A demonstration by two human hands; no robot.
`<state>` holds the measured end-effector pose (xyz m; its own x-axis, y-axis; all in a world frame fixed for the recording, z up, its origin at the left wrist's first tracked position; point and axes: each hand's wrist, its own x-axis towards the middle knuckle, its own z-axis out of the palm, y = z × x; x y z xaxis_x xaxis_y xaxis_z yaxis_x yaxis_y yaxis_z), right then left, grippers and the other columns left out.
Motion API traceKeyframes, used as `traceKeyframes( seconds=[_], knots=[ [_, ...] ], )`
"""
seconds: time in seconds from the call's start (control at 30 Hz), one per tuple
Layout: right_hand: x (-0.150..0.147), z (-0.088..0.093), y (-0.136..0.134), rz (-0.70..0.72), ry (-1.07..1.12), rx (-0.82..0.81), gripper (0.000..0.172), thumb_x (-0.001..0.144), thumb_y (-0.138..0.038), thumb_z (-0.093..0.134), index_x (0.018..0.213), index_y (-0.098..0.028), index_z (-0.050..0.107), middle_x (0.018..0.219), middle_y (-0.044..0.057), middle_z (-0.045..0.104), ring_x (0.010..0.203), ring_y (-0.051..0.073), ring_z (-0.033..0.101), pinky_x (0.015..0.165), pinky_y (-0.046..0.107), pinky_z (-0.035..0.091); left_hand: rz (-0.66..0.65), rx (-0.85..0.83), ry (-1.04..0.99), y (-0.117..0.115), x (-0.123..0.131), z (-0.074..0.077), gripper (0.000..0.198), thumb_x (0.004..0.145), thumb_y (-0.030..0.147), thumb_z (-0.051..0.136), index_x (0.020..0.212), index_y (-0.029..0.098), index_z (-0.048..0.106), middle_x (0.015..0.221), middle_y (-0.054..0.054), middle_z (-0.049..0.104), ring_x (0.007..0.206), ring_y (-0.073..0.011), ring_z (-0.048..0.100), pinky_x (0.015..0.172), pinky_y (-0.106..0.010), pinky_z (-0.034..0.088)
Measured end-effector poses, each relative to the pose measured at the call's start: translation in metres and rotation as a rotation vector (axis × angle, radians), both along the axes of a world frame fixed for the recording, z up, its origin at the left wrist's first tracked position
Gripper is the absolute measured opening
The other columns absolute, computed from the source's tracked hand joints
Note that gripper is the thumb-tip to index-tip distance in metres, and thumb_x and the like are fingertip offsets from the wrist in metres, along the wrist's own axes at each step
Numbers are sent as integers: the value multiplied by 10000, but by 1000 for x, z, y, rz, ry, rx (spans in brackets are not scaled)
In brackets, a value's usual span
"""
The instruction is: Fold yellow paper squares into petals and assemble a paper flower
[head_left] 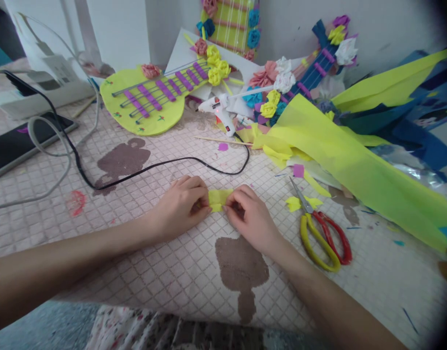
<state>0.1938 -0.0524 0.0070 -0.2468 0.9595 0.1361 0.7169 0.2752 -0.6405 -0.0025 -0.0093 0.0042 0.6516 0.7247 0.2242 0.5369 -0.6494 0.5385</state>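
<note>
Mid-frame: left hand [183, 201] and right hand [251, 214] each pinch one end of a small yellow strip [219, 198], low over the patterned cloth [179, 272]. Scissors [310, 209] right of center. Farther: white glue gun [219, 108] upper center, yellow paper guitar [167, 111] upper left of center.

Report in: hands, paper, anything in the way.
Left hand, right hand: pinching opposite ends. Yellow paper: between them. Scissors: off right, untouched. Black cord: beyond, clear of both hands.
</note>
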Motion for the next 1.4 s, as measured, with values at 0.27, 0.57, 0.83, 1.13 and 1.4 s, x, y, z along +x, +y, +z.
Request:
traceKeyframes(
  seconds=[0.27, 0.57, 0.83, 1.13, 1.4],
  knots=[
    [-2, -2, 0, -23, -27, 15, 113, 782, -104, 516, 747, -205, 480, 822, 25, 498, 755, 159, 511, 656, 291, 431, 16, 10, 13, 0, 1, 1, 88, 775, 142, 559, 689, 152, 541, 844, -52, 563, 840, -189, 503, 769, -345, 432],
    [-1, -2, 1, -24, 25, 16, 143, 764, -74, 511, 795, -213, 496, 859, 28, 518, 780, 159, 532, 652, 287, 439, 37, -71, -45, 3, 2, 1, 84, 727, 94, 552, 776, 159, 573, 824, -35, 573, 811, -178, 513, 747, -327, 435],
    [-2, -1, 1, -2, 40, -6, 120, 809, -95, 499, 819, -208, 536, 885, 37, 525, 802, 159, 541, 688, 294, 451, -12, -108, 0, 3, 3, 4, 120, 795, 149, 540, 818, 181, 653, 861, -41, 589, 864, -186, 535, 801, -340, 427],
    [-7, -7, 2, -59, -17, 57, 96, 822, -119, 503, 818, -213, 483, 864, 41, 518, 816, 185, 520, 716, 334, 443, 51, -56, 20, 4, 7, -2, 22, 796, 167, 577, 784, 165, 596, 854, -40, 592, 842, -187, 538, 758, -333, 428],
    [14, -3, 6, -183, 253, 14, 84, 855, -213, 503, 940, -214, 499, 885, 30, 567, 723, 144, 539, 653, 292, 454, 71, -163, -114, 8, 2, 3, 120, 742, 154, 600, 862, 158, 584, 866, -36, 586, 729, -139, 540, 639, -270, 460]
  ],
)
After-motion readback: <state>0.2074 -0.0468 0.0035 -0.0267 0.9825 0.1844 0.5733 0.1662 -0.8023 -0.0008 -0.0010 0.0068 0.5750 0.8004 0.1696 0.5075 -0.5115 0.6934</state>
